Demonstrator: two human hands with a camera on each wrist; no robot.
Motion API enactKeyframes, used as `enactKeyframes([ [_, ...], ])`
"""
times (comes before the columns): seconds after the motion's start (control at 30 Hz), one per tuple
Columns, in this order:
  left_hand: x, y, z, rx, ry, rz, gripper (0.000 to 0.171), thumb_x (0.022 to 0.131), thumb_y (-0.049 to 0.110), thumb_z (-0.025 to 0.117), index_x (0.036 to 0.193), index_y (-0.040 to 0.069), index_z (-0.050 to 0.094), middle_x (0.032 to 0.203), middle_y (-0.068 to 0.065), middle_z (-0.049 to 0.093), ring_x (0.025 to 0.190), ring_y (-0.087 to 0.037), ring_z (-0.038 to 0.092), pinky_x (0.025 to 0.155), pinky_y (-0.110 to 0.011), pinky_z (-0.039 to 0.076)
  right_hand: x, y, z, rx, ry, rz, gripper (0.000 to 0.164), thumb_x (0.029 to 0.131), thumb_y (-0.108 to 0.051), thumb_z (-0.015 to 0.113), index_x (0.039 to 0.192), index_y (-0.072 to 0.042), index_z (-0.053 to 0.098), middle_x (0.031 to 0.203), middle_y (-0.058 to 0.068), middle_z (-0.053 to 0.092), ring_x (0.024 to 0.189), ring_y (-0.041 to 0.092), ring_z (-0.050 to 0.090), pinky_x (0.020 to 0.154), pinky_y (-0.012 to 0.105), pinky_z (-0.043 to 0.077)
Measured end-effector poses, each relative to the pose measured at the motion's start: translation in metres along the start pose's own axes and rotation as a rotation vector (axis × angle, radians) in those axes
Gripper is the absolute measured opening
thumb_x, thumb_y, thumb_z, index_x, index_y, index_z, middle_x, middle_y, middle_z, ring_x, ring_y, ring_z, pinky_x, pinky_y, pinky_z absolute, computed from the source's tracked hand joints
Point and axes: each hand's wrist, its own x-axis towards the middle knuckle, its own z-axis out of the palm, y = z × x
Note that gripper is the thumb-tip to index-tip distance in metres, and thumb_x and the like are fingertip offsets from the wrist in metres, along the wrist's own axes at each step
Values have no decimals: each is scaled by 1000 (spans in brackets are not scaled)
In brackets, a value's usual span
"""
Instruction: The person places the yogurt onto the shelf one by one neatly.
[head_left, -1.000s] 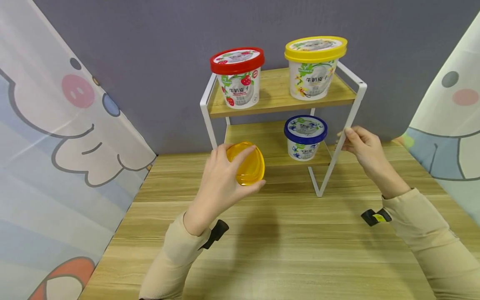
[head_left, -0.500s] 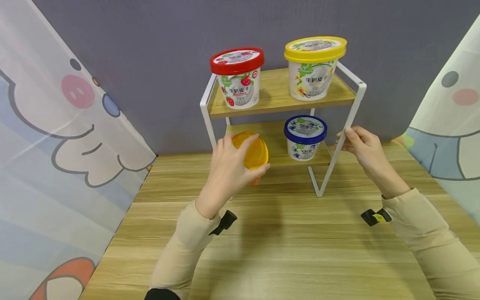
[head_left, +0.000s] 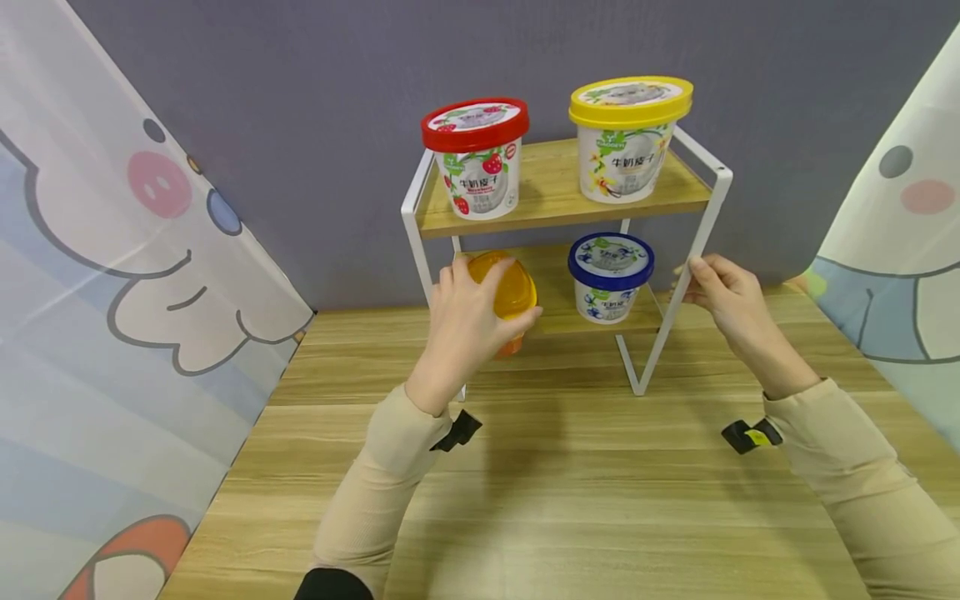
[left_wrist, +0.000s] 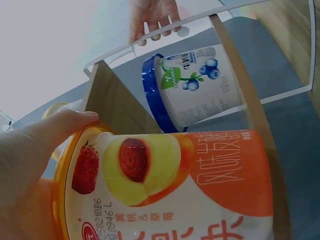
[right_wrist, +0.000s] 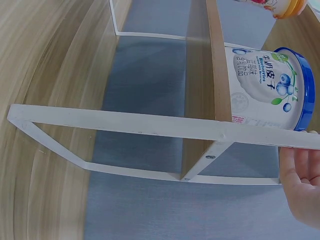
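My left hand point(head_left: 463, 333) grips a yogurt cup point(left_wrist: 200, 185) by its amber lid point(head_left: 519, 293), the thumb on the rim. Peach and strawberry pictures cover the cup's side. It is at the front left of the rack's lower shelf point(head_left: 553, 271); whether its base touches the board I cannot tell. A blue-lidded blueberry tub point(head_left: 609, 279) stands on that shelf to its right. My right hand point(head_left: 729, 304) pinches the white front post point(head_left: 693, 250) on the rack's right side, its fingers partly behind the post.
On the upper shelf point(head_left: 542, 171) stand a red-lidded strawberry tub point(head_left: 480, 162) at the left and a yellow-lidded tub point(head_left: 628, 142) at the right. The rack is on a wooden table point(head_left: 585, 500) against a grey wall point(head_left: 315, 150). Cartoon-printed curtains hang on both sides.
My left hand has carried the yogurt cup forward and slightly right, to the lower shelf, turning it from tilted toward more upright. My right hand has stayed on the post.
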Motion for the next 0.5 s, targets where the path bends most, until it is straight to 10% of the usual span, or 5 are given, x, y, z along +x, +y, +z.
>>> enactKeyframes([
  [0.5, 10, -6, 12, 44, 61, -15, 59, 73, 59, 58, 118, 21, 56, 104, -21, 48, 83, -32, 46, 70, -41, 39, 0, 1, 0, 13, 2, -9, 19, 91, -11, 46, 85, -6, 62, 80, 0, 61, 71, 8, 59, 65, 15, 49],
])
